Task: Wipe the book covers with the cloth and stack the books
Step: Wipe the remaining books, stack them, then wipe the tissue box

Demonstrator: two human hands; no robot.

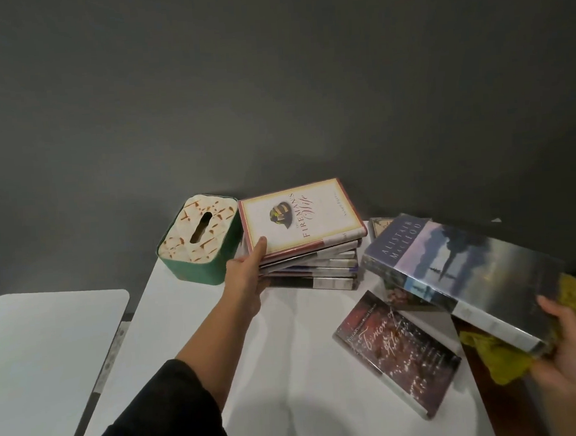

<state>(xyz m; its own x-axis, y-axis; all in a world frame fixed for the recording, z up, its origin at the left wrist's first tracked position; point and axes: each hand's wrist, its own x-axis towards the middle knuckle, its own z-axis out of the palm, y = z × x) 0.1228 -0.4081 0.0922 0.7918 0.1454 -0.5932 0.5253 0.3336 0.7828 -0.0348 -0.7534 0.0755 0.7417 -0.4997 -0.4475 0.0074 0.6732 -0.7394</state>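
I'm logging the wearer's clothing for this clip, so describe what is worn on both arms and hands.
The left arm has a black long sleeve pushed up to around the elbow, leaving the forearm bare. The left hand is bare: no glove, ring or watch shows. The right hand is also bare, without glove or visible ring; its wrist and sleeve lie outside the frame, so they cannot be told.

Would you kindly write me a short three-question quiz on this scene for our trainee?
1. True or false: the left hand grips the stack of books.
2. Which hand holds the cloth?
3. The tissue box stands: A) left of the stack, B) right of it, C) on top of it.

Key: 1. True; its thumb lies on the top book. 2. The right hand, together with a grey book. 3. A.
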